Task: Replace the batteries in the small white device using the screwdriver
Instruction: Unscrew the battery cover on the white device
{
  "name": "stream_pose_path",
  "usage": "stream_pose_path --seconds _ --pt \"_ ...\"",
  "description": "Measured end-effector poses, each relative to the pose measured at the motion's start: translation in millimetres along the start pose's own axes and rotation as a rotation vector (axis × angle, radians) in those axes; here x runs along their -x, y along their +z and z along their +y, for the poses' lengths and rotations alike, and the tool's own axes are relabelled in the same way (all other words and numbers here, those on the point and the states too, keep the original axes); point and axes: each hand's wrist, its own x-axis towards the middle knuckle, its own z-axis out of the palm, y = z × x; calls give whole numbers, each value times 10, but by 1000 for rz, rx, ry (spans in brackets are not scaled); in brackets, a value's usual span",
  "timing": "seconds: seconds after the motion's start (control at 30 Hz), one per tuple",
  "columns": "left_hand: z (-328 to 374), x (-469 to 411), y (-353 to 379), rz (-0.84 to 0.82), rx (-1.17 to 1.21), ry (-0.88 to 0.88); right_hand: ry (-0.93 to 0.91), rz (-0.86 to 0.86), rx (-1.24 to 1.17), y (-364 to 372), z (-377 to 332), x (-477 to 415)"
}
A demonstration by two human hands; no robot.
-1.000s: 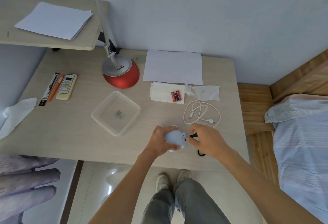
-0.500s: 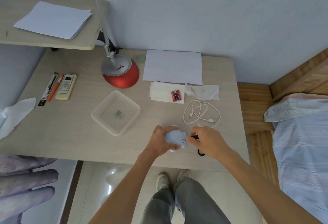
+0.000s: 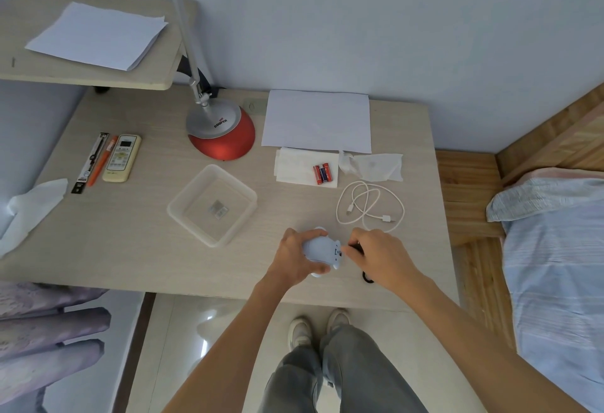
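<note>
Desk [image 3: 130,233], left hand [image 3: 294,259] gripping device [image 3: 322,247]

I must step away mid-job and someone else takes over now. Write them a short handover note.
Left hand grips the device at the desk's near side.
Right hand pinches a small dark tool, seemingly the screwdriver, at the device's end facing it.
Batteries lie on the tissue farther back, apart from both hands.
Done: device steadied, tool in place; whether the cover is loose is hidden.
Left: open it, swap batteries, close and screw shut.
</note>
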Motion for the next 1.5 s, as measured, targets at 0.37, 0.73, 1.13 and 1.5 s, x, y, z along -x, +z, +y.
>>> stream_pose_path --seconds 0.37,0.73,1.13,1.5 --pt "-7 12 14 11 1 -1 17 -13 -38 87 80 32" --pt "-30 10 26 20 5 8 34 64 -16 128 122 67" --pt "-81 15 -16 18 11 28 537 393 -173 206 795 216" --pt "-143 14 -55 -3 -18 66 700 401 -332 640 1094 273"
